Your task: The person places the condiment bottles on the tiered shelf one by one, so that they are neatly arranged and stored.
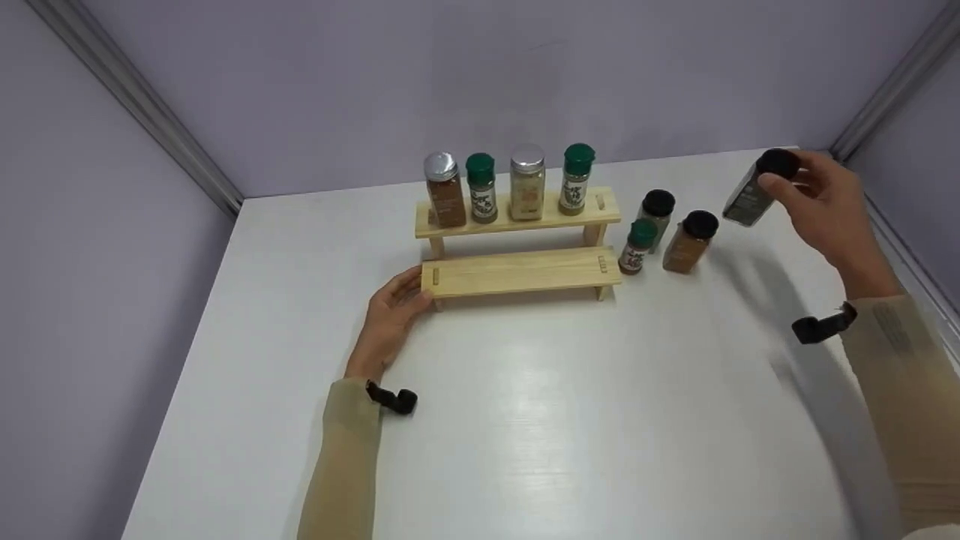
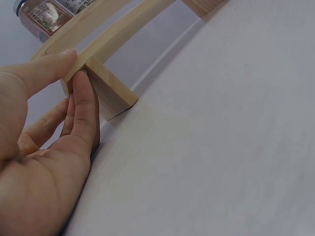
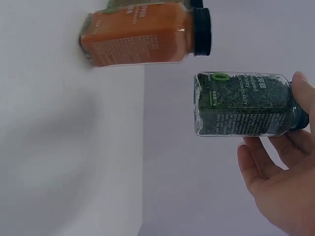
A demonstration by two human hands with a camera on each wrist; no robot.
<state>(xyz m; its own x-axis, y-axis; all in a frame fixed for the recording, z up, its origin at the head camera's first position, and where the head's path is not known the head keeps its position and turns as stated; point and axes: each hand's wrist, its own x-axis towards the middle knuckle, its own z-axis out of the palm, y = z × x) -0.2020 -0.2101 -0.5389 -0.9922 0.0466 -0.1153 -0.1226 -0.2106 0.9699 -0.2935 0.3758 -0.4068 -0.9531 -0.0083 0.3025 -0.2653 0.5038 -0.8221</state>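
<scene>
I hold the jar of green flakes (image 1: 748, 199) by its black cap (image 1: 777, 163) in the right grip (image 1: 829, 206), above the surface (image 1: 525, 420) and well right of the lower wooden shelf (image 1: 517, 274), jar axis slanting base-leftward, while the left grip (image 1: 391, 311) pinches that shelf's left end.

Head cam faces fwd/down; wrist cams close in (L shares rack (image 1: 520, 264)).
</scene>
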